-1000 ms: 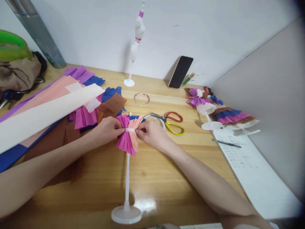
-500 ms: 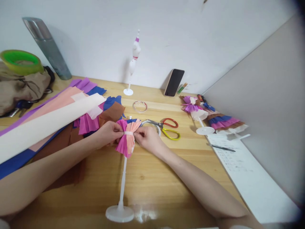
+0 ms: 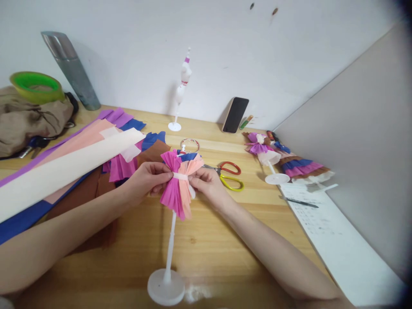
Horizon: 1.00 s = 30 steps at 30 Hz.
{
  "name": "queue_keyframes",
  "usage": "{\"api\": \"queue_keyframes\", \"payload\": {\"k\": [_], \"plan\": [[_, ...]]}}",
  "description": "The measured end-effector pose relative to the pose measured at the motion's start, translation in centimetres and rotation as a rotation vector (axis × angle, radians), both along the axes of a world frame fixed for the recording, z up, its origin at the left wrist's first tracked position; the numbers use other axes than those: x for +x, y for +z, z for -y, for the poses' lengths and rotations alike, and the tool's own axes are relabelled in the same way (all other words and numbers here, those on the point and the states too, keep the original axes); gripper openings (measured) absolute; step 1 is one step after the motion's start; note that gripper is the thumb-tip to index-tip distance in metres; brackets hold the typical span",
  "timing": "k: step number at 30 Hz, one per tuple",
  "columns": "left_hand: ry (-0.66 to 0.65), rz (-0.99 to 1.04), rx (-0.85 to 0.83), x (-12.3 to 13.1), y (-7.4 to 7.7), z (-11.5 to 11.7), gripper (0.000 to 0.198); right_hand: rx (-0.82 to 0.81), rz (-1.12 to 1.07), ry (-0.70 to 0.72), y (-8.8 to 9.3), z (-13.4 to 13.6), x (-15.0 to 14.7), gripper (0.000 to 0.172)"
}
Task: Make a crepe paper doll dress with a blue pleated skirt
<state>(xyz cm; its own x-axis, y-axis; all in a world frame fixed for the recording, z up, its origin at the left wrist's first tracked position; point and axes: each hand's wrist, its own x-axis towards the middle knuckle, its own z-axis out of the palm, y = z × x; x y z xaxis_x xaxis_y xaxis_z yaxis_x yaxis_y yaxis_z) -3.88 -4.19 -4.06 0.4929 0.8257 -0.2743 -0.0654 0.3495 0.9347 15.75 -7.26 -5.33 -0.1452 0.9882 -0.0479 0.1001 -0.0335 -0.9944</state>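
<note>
A small dress form on a white stand (image 3: 166,288) wears pleated crepe paper, magenta (image 3: 171,198) on the left and peach (image 3: 186,199) on the right, with blue showing at the top. Around its middle runs a narrow white strip (image 3: 180,176). My left hand (image 3: 151,177) pinches this strip at the left edge of the paper, thumb in front. On the opposite side, my right hand (image 3: 207,182) has its fingers closed at the strip's other end, partly behind the peach paper. The back of the form is hidden.
Scissors (image 3: 230,176) and a clear ring (image 3: 189,145) lie beyond my hands. Crepe paper sheets (image 3: 74,171) pile up at left. A bare dress form (image 3: 180,92) and a phone (image 3: 236,115) stand by the wall; dressed forms (image 3: 301,165) lie right, near a written sheet (image 3: 334,231).
The dressed form has come slightly closer and to the right, its top tipping right. Both hands have moved with it and stay at the strip.
</note>
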Motion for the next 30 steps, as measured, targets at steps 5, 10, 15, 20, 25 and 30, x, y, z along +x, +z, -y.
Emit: {"api": "queue_keyframes", "payload": {"k": [5, 10, 15, 20, 25, 30], "plan": [[-0.006, 0.089, -0.056, 0.1, 0.4, 0.4, 0.027, -0.14, -0.296, -0.007, 0.4, 0.3, -0.1, 0.031], [0.026, 0.107, -0.066, 0.3, 0.9, 0.7, 0.028, -0.151, -0.392, 0.02, 1.1, 0.5, -0.4, 0.029], [-0.019, 0.128, -0.032, 0.3, 0.9, 0.5, 0.033, -0.148, -0.401, 0.027, 1.3, 0.6, -0.4, 0.029], [-0.08, 0.132, 0.0, 0.1, 0.9, 0.4, 0.031, -0.122, -0.387, 0.036, 1.4, 0.7, -0.2, 0.028], [-0.141, 0.199, 0.002, 0.0, 1.7, 0.6, 0.031, -0.063, -0.401, 0.108, 2.3, 1.2, -0.1, 0.033], [-0.247, 0.251, 0.106, -0.5, 2.7, 0.5, 0.031, 0.086, -0.269, 0.142, 3.9, 2.0, 0.2, 0.034]]}}
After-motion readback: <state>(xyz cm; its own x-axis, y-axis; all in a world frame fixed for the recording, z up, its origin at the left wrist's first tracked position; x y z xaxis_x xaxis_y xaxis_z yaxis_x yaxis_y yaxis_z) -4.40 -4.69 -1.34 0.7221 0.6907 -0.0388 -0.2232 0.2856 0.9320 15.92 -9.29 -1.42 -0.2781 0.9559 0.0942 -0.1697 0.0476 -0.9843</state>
